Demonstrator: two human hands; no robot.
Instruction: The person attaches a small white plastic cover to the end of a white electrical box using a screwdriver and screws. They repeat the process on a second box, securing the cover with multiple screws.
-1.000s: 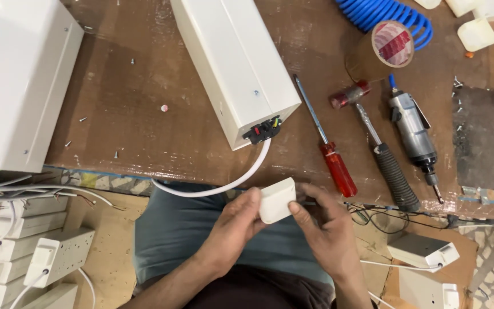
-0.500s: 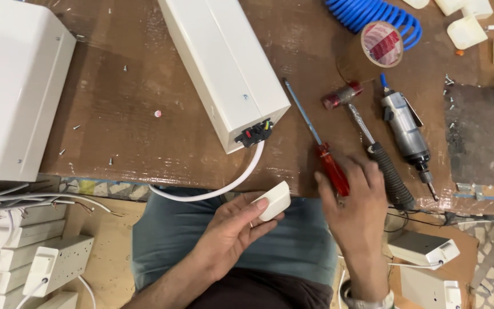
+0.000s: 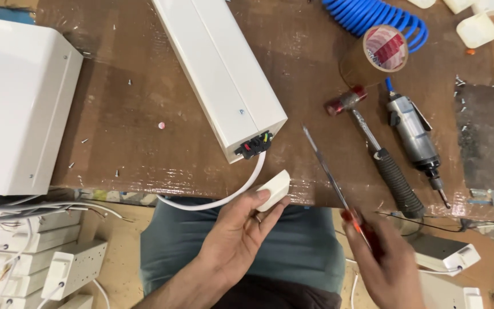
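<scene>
My left hand [image 3: 235, 229] pinches the small, light, rigid white plastic cap [image 3: 274, 189] just below the long white metal housing [image 3: 218, 68], while my right hand [image 3: 381, 260] grips the red-handled screwdriver [image 3: 338, 189].

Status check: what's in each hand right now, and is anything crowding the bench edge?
Left hand grips white plastic block. Right hand grips red-handled screwdriver, shaft over bench. Hammer and air tool lie just right of it.
</scene>
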